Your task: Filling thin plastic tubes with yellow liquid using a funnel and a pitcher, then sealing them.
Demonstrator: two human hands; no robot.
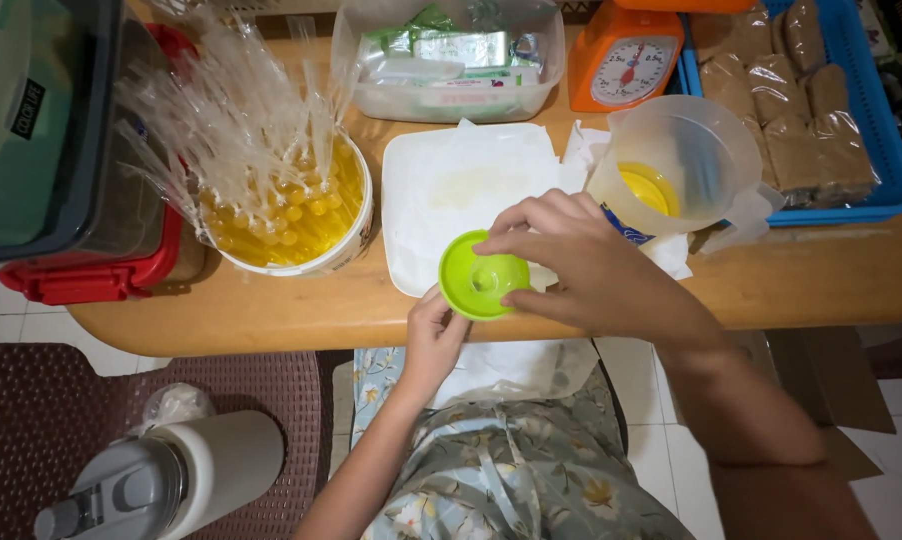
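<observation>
A lime green funnel [479, 277] sits at the front edge of the wooden table, in front of a white tray [441, 170]. My right hand [581, 265] grips the funnel's rim from the right with thumb and fingers. My left hand [433, 335] comes up from below the table edge and holds something under the funnel; what it holds is hidden. A clear plastic jug [683, 150] with yellow liquid in its bottom stands just beyond my right hand.
A white bowl [356, 238] of thin plastic tubes filled with yellow liquid stands left of the tray. Behind are a clear bin of packets [449, 95], an orange kitchen scale [626, 60] and a blue basket [861, 120] of brown wrapped blocks. A white flask [186, 475] lies on the floor.
</observation>
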